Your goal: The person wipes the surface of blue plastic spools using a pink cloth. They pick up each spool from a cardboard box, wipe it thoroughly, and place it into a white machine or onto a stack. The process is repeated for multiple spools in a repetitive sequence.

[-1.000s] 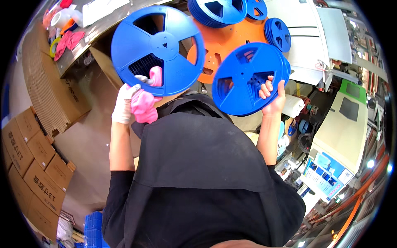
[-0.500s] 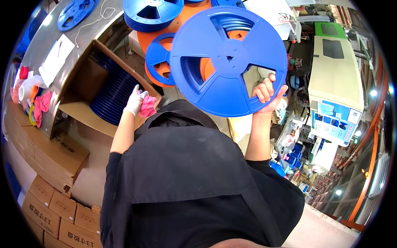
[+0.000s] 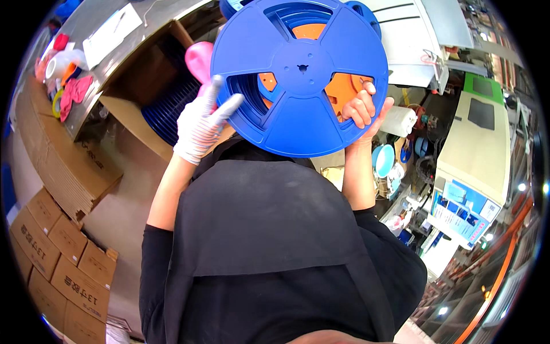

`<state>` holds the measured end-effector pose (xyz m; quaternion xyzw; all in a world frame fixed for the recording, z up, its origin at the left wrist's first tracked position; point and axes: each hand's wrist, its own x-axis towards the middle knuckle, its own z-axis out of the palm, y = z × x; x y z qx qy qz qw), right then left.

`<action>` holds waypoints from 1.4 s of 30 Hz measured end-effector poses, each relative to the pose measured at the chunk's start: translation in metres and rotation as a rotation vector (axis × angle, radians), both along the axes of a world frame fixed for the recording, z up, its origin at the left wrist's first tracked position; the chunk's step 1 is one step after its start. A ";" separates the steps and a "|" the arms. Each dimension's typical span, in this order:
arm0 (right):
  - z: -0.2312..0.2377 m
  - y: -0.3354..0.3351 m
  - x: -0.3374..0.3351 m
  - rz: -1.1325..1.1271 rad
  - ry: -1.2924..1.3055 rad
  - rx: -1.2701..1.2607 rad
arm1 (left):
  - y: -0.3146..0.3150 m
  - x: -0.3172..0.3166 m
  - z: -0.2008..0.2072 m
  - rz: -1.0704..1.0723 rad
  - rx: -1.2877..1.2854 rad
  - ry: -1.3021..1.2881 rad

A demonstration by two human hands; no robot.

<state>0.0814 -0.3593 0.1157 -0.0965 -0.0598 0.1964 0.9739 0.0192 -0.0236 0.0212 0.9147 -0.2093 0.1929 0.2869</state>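
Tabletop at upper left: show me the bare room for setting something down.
A bare strip of tabletop lies between the white sheet and the edge nearest the open carton. The end with the pink cloth and white roll is crowded.

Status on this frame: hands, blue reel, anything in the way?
Right hand gripping blue reel by rim. Gloved left hand at its left edge, contact unclear; pink cloth behind. Reel partly hides orange surface.

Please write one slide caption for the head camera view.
Bare right hand holds a blue reel; gloved left hand, with pink cloth, is near its left side.
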 end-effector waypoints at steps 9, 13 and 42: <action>0.001 0.007 0.014 0.083 -0.030 -0.109 | 0.009 -0.005 0.012 -0.084 0.134 -0.093; 0.002 0.008 0.010 0.102 -0.036 -0.110 | 0.008 -0.010 0.015 -0.088 0.074 -0.130; 0.008 -0.059 -0.020 -0.250 0.172 -0.852 | -0.010 -0.027 -0.033 -0.104 -1.342 0.890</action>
